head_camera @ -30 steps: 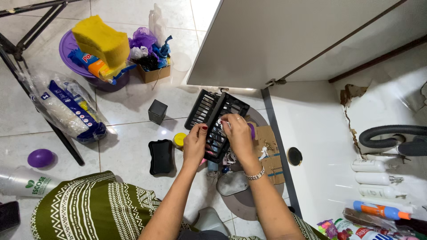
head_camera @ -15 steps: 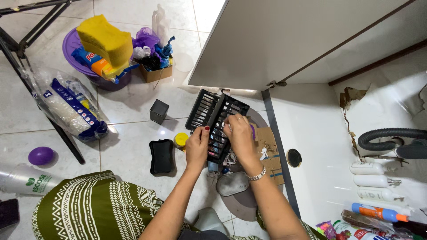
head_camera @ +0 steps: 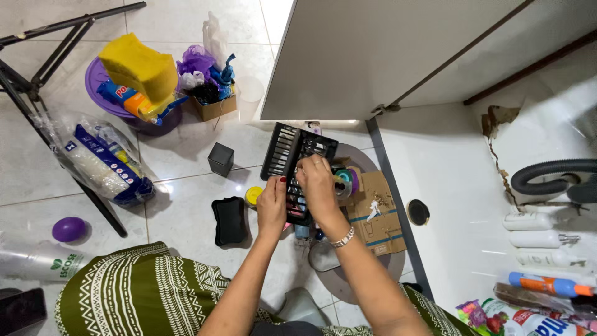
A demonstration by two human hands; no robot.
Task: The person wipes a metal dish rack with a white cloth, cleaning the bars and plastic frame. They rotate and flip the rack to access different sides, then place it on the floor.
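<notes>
A black slatted plastic organiser tray (head_camera: 287, 151) lies on the tiled floor in front of an open cabinet. My left hand (head_camera: 272, 203) holds its near left edge, thumb on the rim. My right hand (head_camera: 315, 185) reaches into the tray from the right, fingers closed on something small among the slats that I cannot make out. Right of the tray, rolls of tape (head_camera: 345, 181) rest on a flattened piece of cardboard (head_camera: 375, 214).
A small black box (head_camera: 221, 158), a black lid (head_camera: 229, 219) and a yellow cap (head_camera: 251, 196) lie left of the tray. Further left are a purple bowl (head_camera: 99, 78) with a yellow sponge (head_camera: 138, 66), a bag (head_camera: 99, 158) and a purple ball (head_camera: 68, 229). Bottles (head_camera: 536, 238) lie inside the cabinet.
Both hands and the tray have shifted slightly left and up in view as the head moved. My right hand has slid further over the tray's middle.
</notes>
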